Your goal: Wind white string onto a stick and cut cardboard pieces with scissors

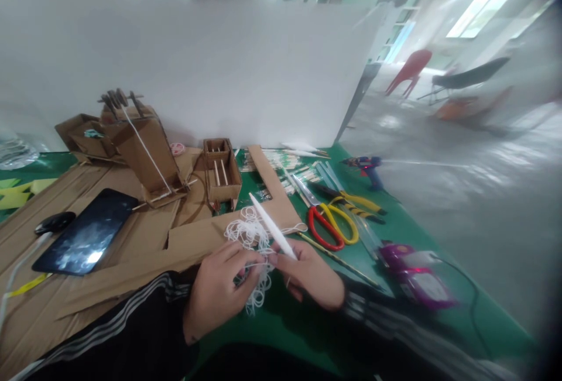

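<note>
Left hand [219, 290]: thumb and fingers pinch white string [246, 230], a strand of which runs across to the opposite fingertips. Right hand [314, 275]: grasps a white pointed stick [273, 225] near its lower end, the tip angled up and away to the left. The string lies in a loose tangle over the near edge of an L-shaped cardboard piece [283, 210], with loops dropping below it between the hands.

Clearance: bare green tabletop [298, 340] shows on the near side of the hands. To the left, the sleeve crosses the edge of a cardboard sheet [144, 252]; a black tablet [85, 233] lies farther out. To the right, scissors [311, 217] and pliers [366, 215] restrict the space beyond the knuckles. A purple device [415, 275] and a drill [371, 169] sit near the table's right edge. A white panel [197, 71] bounds the far side.
</note>
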`<action>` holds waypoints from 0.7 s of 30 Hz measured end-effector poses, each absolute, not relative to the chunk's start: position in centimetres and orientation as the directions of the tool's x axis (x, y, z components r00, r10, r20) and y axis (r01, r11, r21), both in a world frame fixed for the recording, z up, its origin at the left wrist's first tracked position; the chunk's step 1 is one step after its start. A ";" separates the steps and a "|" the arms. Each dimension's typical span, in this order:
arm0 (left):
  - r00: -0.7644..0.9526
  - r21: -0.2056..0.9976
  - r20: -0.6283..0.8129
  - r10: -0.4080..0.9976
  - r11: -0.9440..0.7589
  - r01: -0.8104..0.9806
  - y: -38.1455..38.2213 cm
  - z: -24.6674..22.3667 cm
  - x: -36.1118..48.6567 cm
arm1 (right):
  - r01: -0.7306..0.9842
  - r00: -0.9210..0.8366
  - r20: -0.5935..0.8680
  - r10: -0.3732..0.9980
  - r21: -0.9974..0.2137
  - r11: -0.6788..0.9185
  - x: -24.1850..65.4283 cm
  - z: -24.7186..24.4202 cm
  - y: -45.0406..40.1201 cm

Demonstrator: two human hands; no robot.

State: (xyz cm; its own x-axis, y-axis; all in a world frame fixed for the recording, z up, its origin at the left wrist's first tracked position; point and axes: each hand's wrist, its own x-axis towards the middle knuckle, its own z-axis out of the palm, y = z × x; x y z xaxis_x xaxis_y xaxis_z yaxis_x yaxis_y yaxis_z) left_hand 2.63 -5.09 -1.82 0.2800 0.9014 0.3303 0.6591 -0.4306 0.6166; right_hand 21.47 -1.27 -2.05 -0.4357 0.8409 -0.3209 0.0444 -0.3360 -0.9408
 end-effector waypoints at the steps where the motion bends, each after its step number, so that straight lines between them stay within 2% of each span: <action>1: 0.279 0.605 0.338 0.899 -0.435 0.667 -5.1 -1.8 2.6 | 0.041 -0.429 -0.319 0.845 -0.941 -0.335 21.5 -2.1 -1.2; 8: 0.301 0.530 0.375 0.877 -0.469 0.706 -5.1 -1.6 2.4 | 0.063 -0.417 -0.329 0.848 -0.941 -0.334 21.3 -2.3 -1.1; 15: 0.352 0.465 0.280 0.893 -0.447 0.764 -4.7 -2.0 2.3 | -0.009 -0.472 -0.342 0.813 -0.920 -0.392 21.5 -2.5 -1.4; 21: 0.356 0.543 0.210 0.911 -0.411 0.732 -4.6 -2.0 2.2 | -0.069 -0.491 -0.312 0.814 -0.917 -0.393 21.4 -2.3 -1.4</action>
